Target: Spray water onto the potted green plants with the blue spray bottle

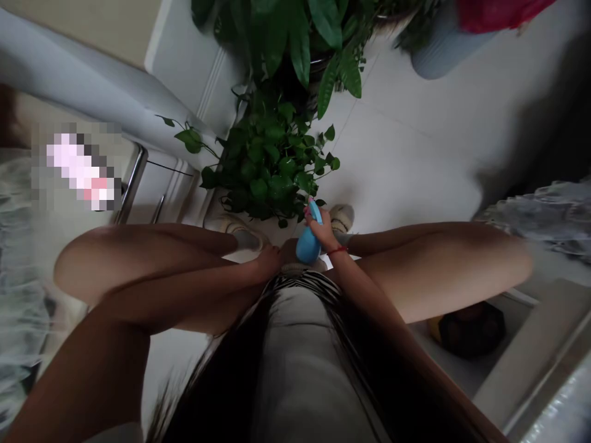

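My right hand is wrapped round the neck of a blue spray bottle with a pink nozzle. The bottle tilts slightly, its nozzle close to the lower leaves of a trailing green plant on the floor. A red cord circles my right wrist. Between my legs, my left hand rests low beside the bottle. Its fingers look curled inward, and whatever they may hold is hidden in shadow.
Behind the trailing plant stands a larger broad-leaved plant. A grey ribbed bin with a red bag is at the upper right. White cabinets flank the left, and a dark object lies at the lower right. White tiles cover the floor.
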The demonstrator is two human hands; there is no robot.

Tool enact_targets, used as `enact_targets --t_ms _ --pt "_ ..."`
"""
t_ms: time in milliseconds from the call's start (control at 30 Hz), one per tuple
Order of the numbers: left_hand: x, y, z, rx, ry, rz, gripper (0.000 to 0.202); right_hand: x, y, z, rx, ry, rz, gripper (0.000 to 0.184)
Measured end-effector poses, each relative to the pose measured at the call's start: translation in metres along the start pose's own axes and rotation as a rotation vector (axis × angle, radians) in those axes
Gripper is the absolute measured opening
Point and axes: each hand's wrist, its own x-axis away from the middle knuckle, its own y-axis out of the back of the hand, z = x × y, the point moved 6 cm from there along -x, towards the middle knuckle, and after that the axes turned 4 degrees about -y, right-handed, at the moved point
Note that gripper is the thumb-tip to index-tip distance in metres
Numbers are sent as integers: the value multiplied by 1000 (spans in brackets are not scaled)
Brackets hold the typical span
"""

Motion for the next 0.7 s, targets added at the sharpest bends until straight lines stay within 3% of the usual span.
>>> enact_targets --t_ms 200,333,433,600,700 --pt "9 8 -16 -29 34 125 42 -10 12 13 314 87 79 42" --pt "9 4 -19 -42 35 103 43 0 18 16 260 162 6 40" --pt "8 1 -16 -63 37 96 40 9 11 16 242 206 -11 39" --pt "9 2 -15 -81 28 84 36 13 3 15 266 189 -78 20" --pt "10 6 -17 -74 28 77 35 15 2 15 251 207 -89 21"
